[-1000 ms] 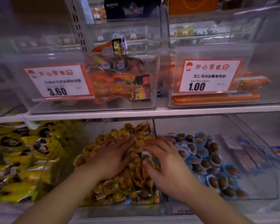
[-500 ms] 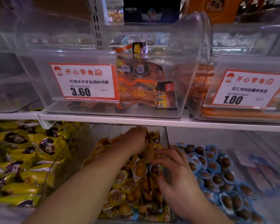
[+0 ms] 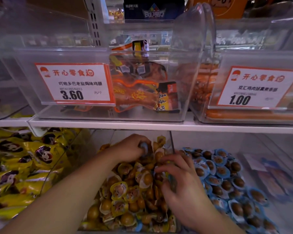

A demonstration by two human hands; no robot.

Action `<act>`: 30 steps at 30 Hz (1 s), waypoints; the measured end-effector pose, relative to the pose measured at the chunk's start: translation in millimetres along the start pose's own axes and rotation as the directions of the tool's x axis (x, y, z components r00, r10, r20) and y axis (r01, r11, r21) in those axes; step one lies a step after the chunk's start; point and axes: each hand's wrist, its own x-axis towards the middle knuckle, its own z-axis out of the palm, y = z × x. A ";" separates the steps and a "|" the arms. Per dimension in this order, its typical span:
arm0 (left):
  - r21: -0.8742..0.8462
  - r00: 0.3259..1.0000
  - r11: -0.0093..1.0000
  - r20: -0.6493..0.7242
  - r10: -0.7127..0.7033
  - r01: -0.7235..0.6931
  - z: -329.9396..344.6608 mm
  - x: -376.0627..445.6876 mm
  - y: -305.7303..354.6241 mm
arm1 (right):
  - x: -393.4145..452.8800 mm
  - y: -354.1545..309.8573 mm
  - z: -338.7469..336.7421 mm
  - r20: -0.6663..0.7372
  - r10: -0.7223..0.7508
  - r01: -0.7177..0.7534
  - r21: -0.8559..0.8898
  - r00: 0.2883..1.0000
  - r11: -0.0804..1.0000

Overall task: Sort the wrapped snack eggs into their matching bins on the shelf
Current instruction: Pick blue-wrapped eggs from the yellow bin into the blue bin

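While my left hand (image 3: 132,147) pinches a blue-wrapped egg (image 3: 144,148) at the back of the yellow bin (image 3: 130,188), my right hand (image 3: 181,181) curls round another. I judge the picking step underway; next, carry both over the divider (image 3: 172,142) into the blue bin (image 3: 227,179).

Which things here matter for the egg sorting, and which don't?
Job:
left hand gripping blue-wrapped egg
right hand
bin of yellow-wrapped eggs
bin of blue-wrapped eggs

Lying about:
yellow snack bags
clear upper bin of orange packets
3.60 price card
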 end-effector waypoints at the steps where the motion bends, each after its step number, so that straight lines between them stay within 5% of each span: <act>1: -0.068 0.995 0.996 -0.084 -0.055 0.049 -4.9 0.9 0.2 | -0.1 -0.2 0.1 -0.001 -0.002 0.002 0.001 1.000 1.000; 3: -0.065 0.944 0.989 -0.293 -0.150 0.137 -8.1 6.7 -1.4 | -0.5 -0.6 0.6 -0.001 0.000 0.000 0.001 1.000 1.000; 6: 0.190 0.898 0.980 -0.439 0.038 0.051 9.8 18.0 11.2 | -1.0 -0.5 0.7 -0.002 0.000 0.000 -0.002 1.000 1.000; 9: 0.322 0.943 0.943 -0.278 0.184 -0.090 37.9 29.7 26.2 | -0.8 -0.7 0.7 -0.003 0.001 -0.001 0.002 1.000 1.000; 12: 0.495 0.978 0.862 -0.103 0.184 -0.110 51.1 40.7 23.9 | 0.2 -0.6 1.2 -0.002 0.000 0.000 0.006 1.000 1.000; 22: 0.324 0.996 0.946 0.082 -0.039 0.010 -20.0 12.0 4.3 | 0.7 1.9 1.6 -0.005 -0.012 0.012 0.012 1.000 1.000; 27: 0.455 0.963 0.889 0.260 -0.079 -0.050 -28.2 7.8 14.7 | -0.7 2.0 0.7 -0.012 -0.011 0.011 0.032 1.000 0.999; 30: 0.444 0.982 0.894 0.185 -0.034 -0.053 -26.7 8.1 19.6 | -0.5 1.2 0.8 -0.012 -0.010 0.010 0.034 1.000 0.999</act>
